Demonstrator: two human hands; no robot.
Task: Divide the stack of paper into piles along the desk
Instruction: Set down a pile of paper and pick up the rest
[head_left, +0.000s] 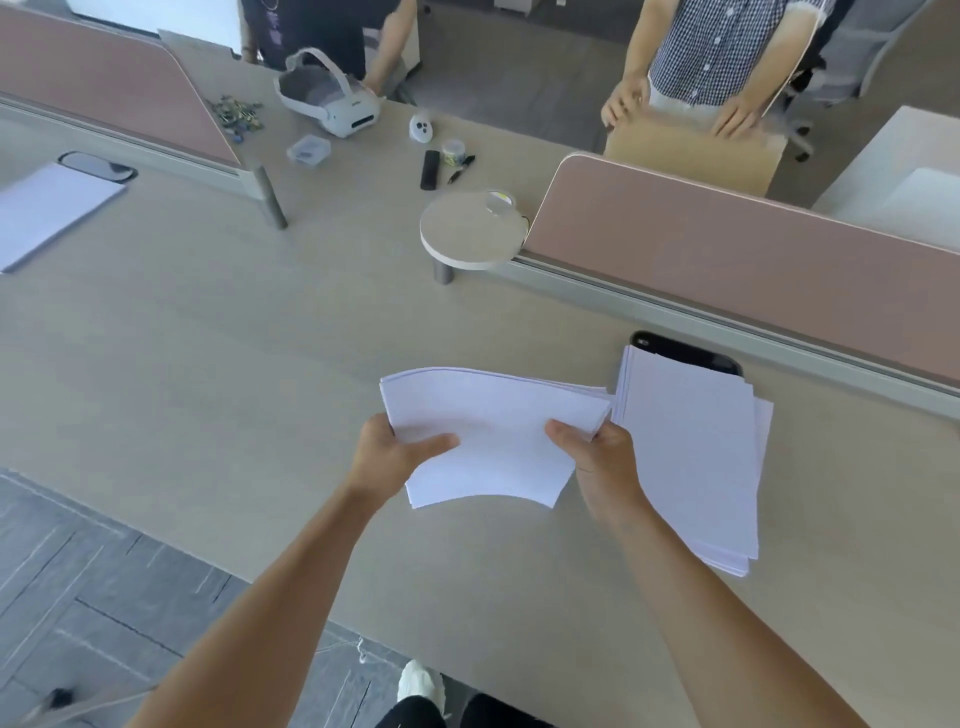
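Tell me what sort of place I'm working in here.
Most likely an open-plan office: a long shared desk split by low pink partition screens, a paper stack and a marker on it, and a wheeled office chair beyond.

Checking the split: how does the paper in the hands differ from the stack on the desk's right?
The held bundle is thinner than the desk stack. The held bundle bows between left hand and right hand; the desk stack lies flat. Both are white sheets.
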